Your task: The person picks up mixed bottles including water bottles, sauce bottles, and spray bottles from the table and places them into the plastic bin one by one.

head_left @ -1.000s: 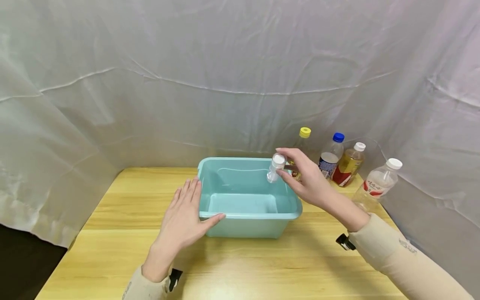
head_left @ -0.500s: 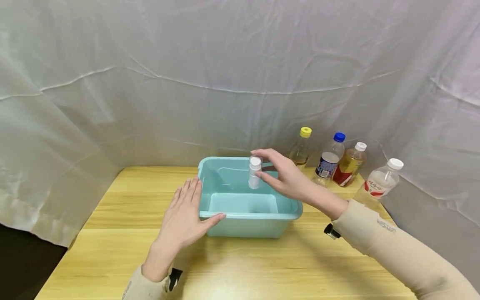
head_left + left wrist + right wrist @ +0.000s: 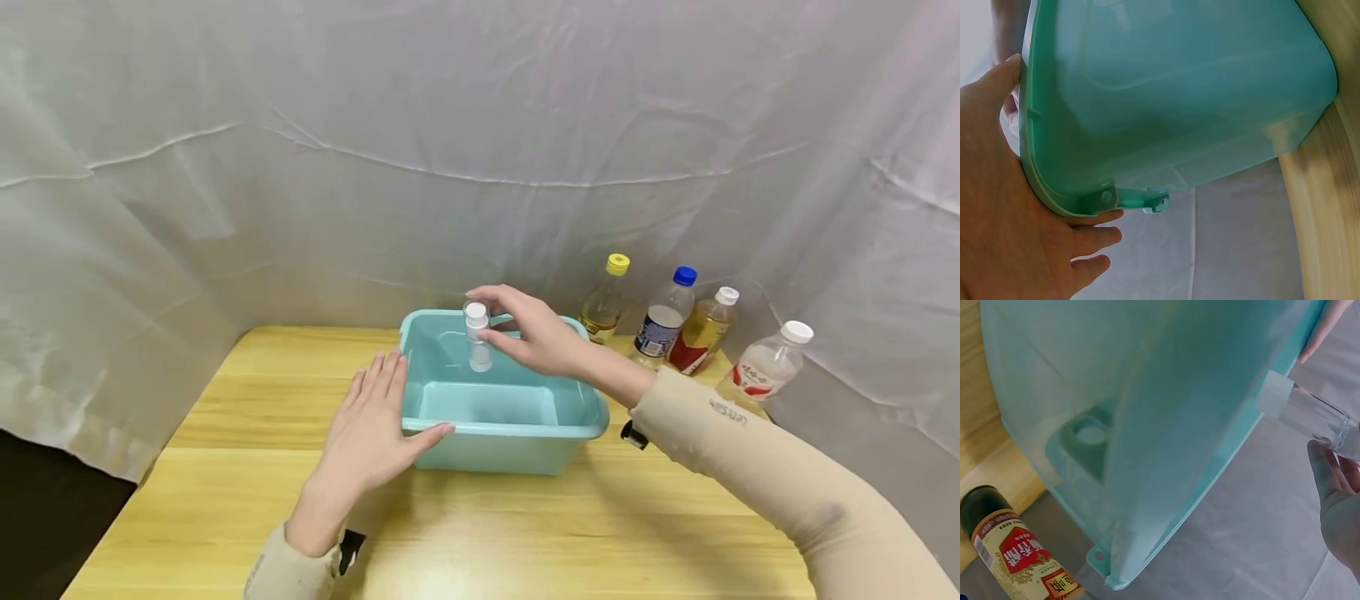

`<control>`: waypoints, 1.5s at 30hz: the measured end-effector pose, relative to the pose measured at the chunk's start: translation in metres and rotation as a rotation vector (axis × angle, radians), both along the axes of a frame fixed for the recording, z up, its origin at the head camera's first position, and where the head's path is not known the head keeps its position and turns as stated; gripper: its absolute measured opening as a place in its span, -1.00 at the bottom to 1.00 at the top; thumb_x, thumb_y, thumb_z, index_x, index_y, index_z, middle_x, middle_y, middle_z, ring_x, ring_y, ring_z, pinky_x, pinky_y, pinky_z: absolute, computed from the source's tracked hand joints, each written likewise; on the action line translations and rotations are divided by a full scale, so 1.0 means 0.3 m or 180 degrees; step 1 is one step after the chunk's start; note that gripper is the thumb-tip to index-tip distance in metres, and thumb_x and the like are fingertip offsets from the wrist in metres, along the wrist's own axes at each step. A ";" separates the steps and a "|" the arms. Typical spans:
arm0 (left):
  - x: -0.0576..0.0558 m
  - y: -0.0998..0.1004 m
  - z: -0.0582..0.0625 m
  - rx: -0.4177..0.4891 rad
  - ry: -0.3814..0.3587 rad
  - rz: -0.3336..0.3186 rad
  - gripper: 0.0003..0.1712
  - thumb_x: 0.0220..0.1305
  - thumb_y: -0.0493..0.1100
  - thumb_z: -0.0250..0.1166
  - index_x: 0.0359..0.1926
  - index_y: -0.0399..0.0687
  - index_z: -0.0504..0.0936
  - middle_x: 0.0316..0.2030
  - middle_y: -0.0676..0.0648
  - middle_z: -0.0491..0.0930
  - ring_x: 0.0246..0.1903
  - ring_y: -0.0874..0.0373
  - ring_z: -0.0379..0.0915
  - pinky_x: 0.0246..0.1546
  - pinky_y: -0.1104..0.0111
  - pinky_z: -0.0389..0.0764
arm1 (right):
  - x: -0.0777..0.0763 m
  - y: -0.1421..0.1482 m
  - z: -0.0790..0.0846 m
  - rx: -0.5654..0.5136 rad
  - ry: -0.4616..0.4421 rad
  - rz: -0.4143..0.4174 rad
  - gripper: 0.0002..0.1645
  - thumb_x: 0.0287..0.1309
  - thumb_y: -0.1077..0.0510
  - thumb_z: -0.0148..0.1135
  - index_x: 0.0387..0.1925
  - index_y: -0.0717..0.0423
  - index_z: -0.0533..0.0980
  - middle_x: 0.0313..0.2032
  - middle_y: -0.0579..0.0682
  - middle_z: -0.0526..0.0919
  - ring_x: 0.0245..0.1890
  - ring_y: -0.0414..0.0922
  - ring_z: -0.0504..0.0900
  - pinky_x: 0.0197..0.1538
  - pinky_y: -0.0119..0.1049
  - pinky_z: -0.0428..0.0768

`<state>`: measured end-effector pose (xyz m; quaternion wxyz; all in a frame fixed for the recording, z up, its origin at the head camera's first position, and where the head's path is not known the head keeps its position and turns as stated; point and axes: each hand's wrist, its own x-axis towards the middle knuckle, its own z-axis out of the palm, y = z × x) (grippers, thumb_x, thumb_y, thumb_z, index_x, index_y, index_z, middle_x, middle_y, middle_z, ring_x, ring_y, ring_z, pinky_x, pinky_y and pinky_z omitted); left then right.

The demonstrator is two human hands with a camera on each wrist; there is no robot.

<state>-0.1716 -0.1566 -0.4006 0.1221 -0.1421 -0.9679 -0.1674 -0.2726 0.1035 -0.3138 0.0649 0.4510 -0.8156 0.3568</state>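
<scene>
Pale curtain (image 3: 420, 167); right hand (image 3: 534, 332) pinches container (image 3: 477, 347) (clear, partly white).

Clear container (image 3: 1307, 412), apparently white-capped, over tub (image 3: 495, 454)

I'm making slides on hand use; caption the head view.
Left hand on the tub, right hand holding a clear container over it, four bottles standing to the right.
</scene>
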 end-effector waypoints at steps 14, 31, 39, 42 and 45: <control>-0.002 0.001 0.007 -0.0025 0.0021 -0.0008 0.41 0.19 0.74 -0.02 0.61 -0.32 0.06 0.62 -0.25 0.01 0.62 -0.17 -0.17 0.62 -0.03 -0.11 | -0.078 -0.063 0.015 0.0211 -0.0143 0.0039 -0.39 0.37 0.26 0.34 0.37 0.28 0.38 0.14 0.08 0.61 0.11 -0.03 0.66 0.12 -0.13 0.73; -0.004 0.001 0.002 -0.0021 0.0044 -0.0003 0.40 0.20 0.73 0.00 0.61 -0.32 0.08 0.63 -0.22 -0.03 0.63 -0.16 -0.18 0.62 -0.04 -0.10 | -0.148 -0.168 -0.005 0.0333 -0.0727 0.0107 -0.46 0.32 0.32 0.37 0.25 0.24 0.38 0.12 0.10 0.59 0.12 -0.01 0.65 0.15 -0.22 0.71; 0.001 -0.002 -0.002 -0.0014 0.0018 0.0005 0.40 0.20 0.73 0.00 0.61 -0.33 0.07 0.63 -0.24 -0.01 0.63 -0.17 -0.18 0.62 -0.04 -0.11 | -0.176 -0.200 -0.063 0.0488 -0.0784 0.0077 -0.49 0.30 0.32 0.40 0.19 0.22 0.39 0.11 0.13 0.59 0.12 0.05 0.67 0.20 -0.20 0.68; 0.003 -0.002 -0.002 -0.0010 0.0020 -0.0002 0.40 0.20 0.73 0.00 0.61 -0.33 0.06 0.63 -0.24 0.00 0.62 -0.17 -0.17 0.62 -0.04 -0.10 | -0.185 -0.206 -0.092 0.0526 -0.0781 0.0036 -0.50 0.27 0.32 0.43 0.16 0.21 0.40 0.09 0.14 0.61 0.10 0.05 0.69 0.21 -0.21 0.68; 0.004 -0.003 -0.003 -0.0017 -0.0017 0.0001 0.40 0.21 0.73 -0.02 0.62 -0.32 0.05 0.63 -0.24 -0.02 0.63 -0.16 -0.19 0.62 -0.03 -0.11 | -0.195 -0.211 -0.118 0.0604 -0.0773 -0.0015 -0.50 0.27 0.30 0.44 0.14 0.19 0.41 0.07 0.13 0.62 0.06 0.03 0.70 0.18 -0.22 0.69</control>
